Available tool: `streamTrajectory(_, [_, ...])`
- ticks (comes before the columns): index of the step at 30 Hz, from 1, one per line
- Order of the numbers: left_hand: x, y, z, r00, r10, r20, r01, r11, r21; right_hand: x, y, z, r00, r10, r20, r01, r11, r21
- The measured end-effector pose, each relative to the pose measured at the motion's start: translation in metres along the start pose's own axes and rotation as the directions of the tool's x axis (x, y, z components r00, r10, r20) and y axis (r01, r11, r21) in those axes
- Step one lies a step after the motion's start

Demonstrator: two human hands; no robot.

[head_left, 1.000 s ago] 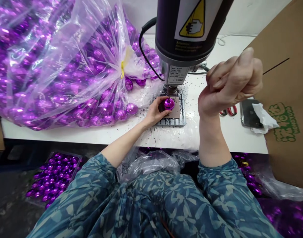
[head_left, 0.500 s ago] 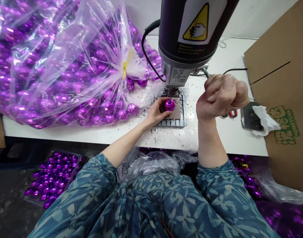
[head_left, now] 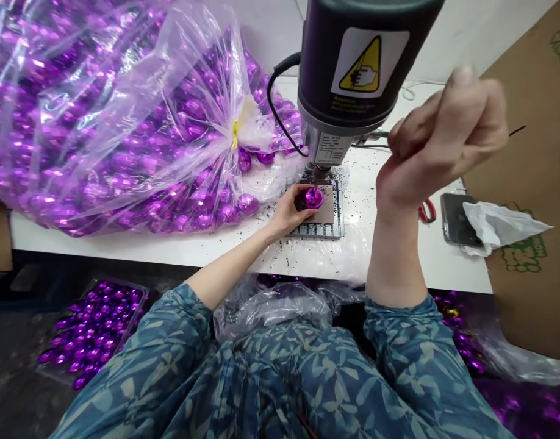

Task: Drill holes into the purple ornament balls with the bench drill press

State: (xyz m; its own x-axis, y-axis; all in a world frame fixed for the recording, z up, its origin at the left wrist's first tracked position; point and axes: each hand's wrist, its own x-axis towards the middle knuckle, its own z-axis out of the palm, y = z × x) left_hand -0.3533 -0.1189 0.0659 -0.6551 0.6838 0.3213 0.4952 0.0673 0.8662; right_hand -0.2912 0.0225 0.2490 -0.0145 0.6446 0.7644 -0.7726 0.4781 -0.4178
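Thumb and fingers of my left hand (head_left: 290, 211) grip a shiny purple ball (head_left: 313, 197) from its left side. The ball rests on a brown board (head_left: 326, 213) on the slotted metal base (head_left: 341, 207) of a drill press (head_left: 348, 67), right below its chuck (head_left: 323, 171). Raised to the right of the press, my right hand (head_left: 445, 137) is closed round the press's lever (head_left: 380, 135), of which a metal part shows beside the fingers; the grip itself is hidden in the fist. Dark shavings lie around the base.
A big clear bag (head_left: 124, 134) of purple balls fills the table's left. A phone (head_left: 460, 219), white tissue (head_left: 502, 225) and red-handled tool (head_left: 427, 211) lie at right, by a cardboard box (head_left: 536, 292). Below left is a tray (head_left: 145, 299) of purple pieces.
My right hand has moved up and to the right, nearer the camera, still closed. The left hand keeps its hold on the ball. The camera view has shifted slightly.
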Motion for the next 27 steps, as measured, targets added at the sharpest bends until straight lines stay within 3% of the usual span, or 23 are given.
streamTrajectory(3, [-0.018,0.025,-0.016,0.998,0.015,-0.062,-0.007,0.991,0.136,0.016,-0.003,0.01,0.997,0.083,0.001,-0.083,0.994,0.065])
streamTrajectory(4, [-0.029,0.036,-0.025,0.999,0.02,-0.039,-0.012,0.983,0.181,0.018,-0.003,0.011,0.996,0.09,0.004,-0.09,0.993,0.076])
streamTrajectory(6, [-0.056,0.058,-0.044,0.986,-0.03,0.164,-0.012,0.969,0.248,0.019,-0.001,0.01,0.994,0.104,0.017,-0.105,0.991,0.083])
streamTrajectory(7, [-0.072,0.068,-0.053,0.935,-0.095,0.341,-0.006,0.959,0.283,0.018,0.0,0.009,0.993,0.112,0.027,-0.113,0.99,0.085])
streamTrajectory(9, [-0.106,0.079,-0.065,0.725,-0.272,0.633,-0.025,0.908,0.419,0.017,0.003,0.007,0.994,0.11,0.031,-0.112,0.988,0.105])
streamTrajectory(10, [-0.123,0.081,-0.067,0.633,-0.365,0.683,-0.059,0.857,0.513,0.016,0.004,0.007,0.995,0.102,0.024,-0.104,0.987,0.121])
streamTrajectory(11, [-0.139,0.081,-0.066,0.593,-0.443,0.673,-0.1,0.788,0.607,0.016,0.005,0.007,0.996,0.091,0.013,-0.092,0.987,0.134])
streamTrajectory(12, [-0.152,0.079,-0.063,0.6,-0.493,0.63,-0.134,0.714,0.687,0.016,0.005,0.007,0.997,0.079,-0.004,-0.078,0.986,0.145])
streamTrajectory(14, [-0.17,0.075,-0.057,0.667,-0.517,0.536,-0.154,0.607,0.779,0.015,0.005,0.009,0.998,0.068,-0.012,-0.065,0.988,0.139])
streamTrajectory(16, [-0.172,0.074,-0.055,0.707,-0.47,0.528,-0.156,0.624,0.765,0.014,0.002,0.009,0.997,0.075,0.015,-0.077,0.99,0.121])
streamTrajectory(18, [-0.153,0.075,-0.063,0.741,-0.347,0.575,-0.152,0.747,0.647,0.014,-0.001,0.01,0.996,0.078,0.03,-0.081,0.989,0.12])
streamTrajectory(20, [-0.112,0.07,-0.077,0.834,-0.174,0.523,-0.131,0.86,0.494,0.013,-0.004,0.009,0.996,0.082,0.026,-0.084,0.99,0.109])
streamTrajectory(22, [-0.054,0.051,-0.092,0.951,-0.072,0.302,-0.083,0.878,0.471,0.013,-0.005,0.009,0.997,0.081,0.018,-0.082,0.992,0.097])
streamTrajectory(23, [-0.023,0.036,-0.097,0.985,-0.057,0.162,-0.033,0.863,0.504,0.013,-0.005,0.009,0.997,0.08,0.02,-0.082,0.992,0.093])
streamTrajectory(25, [0.037,0.001,-0.103,0.995,-0.087,-0.042,0.096,0.823,0.561,0.013,-0.007,0.009,0.996,0.081,0.031,-0.083,0.993,0.086])
streamTrajectory(27, [0.085,-0.033,-0.102,0.981,-0.145,-0.125,0.191,0.8,0.568,0.013,-0.008,0.009,0.995,0.091,0.035,-0.094,0.992,0.079])
